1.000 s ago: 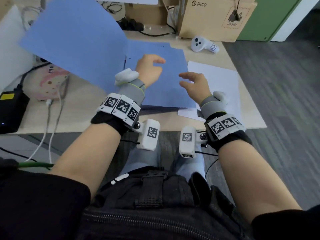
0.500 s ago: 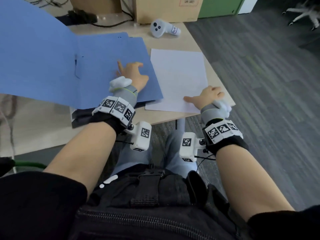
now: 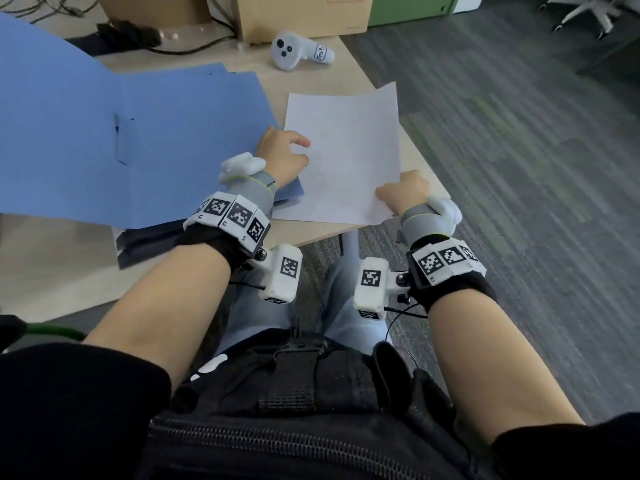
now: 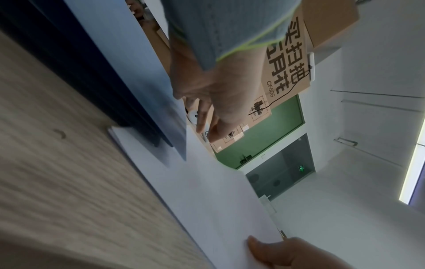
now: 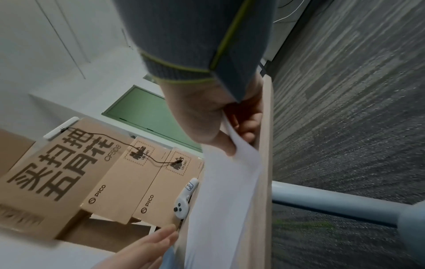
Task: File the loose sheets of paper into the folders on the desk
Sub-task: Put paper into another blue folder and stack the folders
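While my right hand [image 3: 403, 194] pinches the near right corner of the white sheet [image 3: 346, 150], thumb on top and fingers curled under it, that corner is lifted a bit off the desk [image 3: 41, 271]. My left hand [image 3: 282, 155] sits at the sheet's left edge, fingers loosely spread and touching the paper, right where it meets the open blue folder [image 3: 138, 140]. That folder lies just left of the sheet, its cover flipped up and out to the left, with a dark folder [image 3: 145, 242] peeking out underneath. Beyond the sheet there's a white controller [image 3: 299, 53] near the cardboard boxes [image 3: 304, 15]. Sheet's not in the folder yet.
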